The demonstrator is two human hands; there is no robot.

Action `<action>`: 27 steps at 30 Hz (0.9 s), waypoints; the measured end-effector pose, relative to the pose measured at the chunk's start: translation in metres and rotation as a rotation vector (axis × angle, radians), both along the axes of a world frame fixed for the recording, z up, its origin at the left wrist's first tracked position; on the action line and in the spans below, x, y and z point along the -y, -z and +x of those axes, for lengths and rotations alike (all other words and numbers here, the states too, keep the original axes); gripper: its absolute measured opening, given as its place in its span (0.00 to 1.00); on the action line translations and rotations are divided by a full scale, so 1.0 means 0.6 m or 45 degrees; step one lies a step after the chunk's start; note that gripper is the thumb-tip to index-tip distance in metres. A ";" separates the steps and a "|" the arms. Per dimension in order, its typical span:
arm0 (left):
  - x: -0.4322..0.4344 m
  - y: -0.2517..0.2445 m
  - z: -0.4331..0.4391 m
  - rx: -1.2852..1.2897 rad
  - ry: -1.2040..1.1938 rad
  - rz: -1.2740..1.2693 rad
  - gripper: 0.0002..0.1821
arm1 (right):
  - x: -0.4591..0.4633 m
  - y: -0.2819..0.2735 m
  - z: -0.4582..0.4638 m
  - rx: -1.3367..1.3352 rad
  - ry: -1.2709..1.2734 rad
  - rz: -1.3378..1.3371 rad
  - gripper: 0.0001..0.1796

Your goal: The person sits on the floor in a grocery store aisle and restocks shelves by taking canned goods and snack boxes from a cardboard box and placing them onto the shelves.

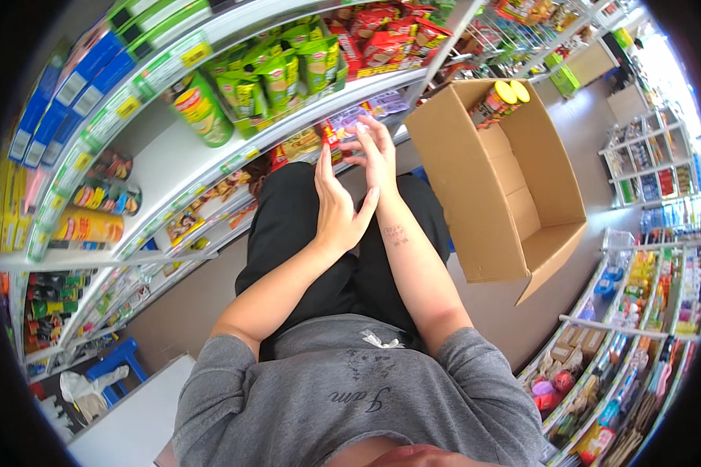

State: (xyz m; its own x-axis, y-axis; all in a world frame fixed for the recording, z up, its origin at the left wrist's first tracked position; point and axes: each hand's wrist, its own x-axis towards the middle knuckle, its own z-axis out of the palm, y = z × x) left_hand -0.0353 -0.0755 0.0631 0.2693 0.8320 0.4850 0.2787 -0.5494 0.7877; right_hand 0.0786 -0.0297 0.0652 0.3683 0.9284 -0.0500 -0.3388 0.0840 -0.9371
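Observation:
My left hand (340, 213) is empty, its fingers extended and thumb apart, above my lap. Its thumb meets or overlaps the base of my right hand (378, 154), which is also empty, with fingers spread and slightly bent. Both hands are in front of a lower shelf holding purple snack packets (385, 105) and a red packet (330, 134). A green chip canister (203, 111) stands on the shelf above, beside green snack bags (277, 73). To the right of my hands is a tall-sided open cardboard box (467, 198), with two yellow-lidded canisters (496, 102) at its far end.
Red snack bags (385, 38) fill the upper shelf's far part. An orange canister (90, 225) and darker cans (108, 195) are at the shelf's left end. A blue stool (117, 365) is at lower left. Stocked shelves (625, 327) line the right side across the floor (496, 309).

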 end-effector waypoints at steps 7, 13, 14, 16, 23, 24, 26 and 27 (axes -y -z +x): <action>-0.003 0.038 0.010 -0.188 0.192 -0.301 0.46 | -0.027 -0.037 0.312 0.878 1.071 0.297 0.20; -0.029 0.074 0.021 -0.303 0.045 -0.208 0.42 | -0.072 -0.052 0.503 1.923 1.117 -0.548 0.45; -0.030 0.073 0.027 -0.311 0.064 -0.232 0.41 | -0.068 -0.011 0.562 1.932 1.118 -0.842 0.53; -0.030 0.073 0.028 -0.324 0.050 -0.306 0.40 | -0.065 0.052 0.597 2.096 0.859 -0.889 0.58; -0.041 0.078 0.017 -0.352 0.021 -0.470 0.36 | -0.092 0.049 0.583 2.278 1.132 -0.928 0.37; -0.041 0.082 0.015 -0.358 0.014 -0.445 0.35 | -0.093 0.041 0.568 2.303 1.113 -0.776 0.33; -0.039 0.084 0.019 -0.358 0.075 -0.383 0.33 | -0.075 0.062 0.639 2.023 0.958 -0.563 0.31; -0.038 0.085 0.020 -0.362 0.101 -0.372 0.33 | -0.070 0.070 0.666 1.883 0.877 -0.458 0.29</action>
State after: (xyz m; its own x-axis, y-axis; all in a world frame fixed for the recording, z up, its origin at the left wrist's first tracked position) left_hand -0.0236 -0.0528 0.0123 0.4274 0.8948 0.1289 0.4735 -0.3430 0.8113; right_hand 0.4780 0.0123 0.0231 0.5967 0.6030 0.5295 0.8025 -0.4449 -0.3976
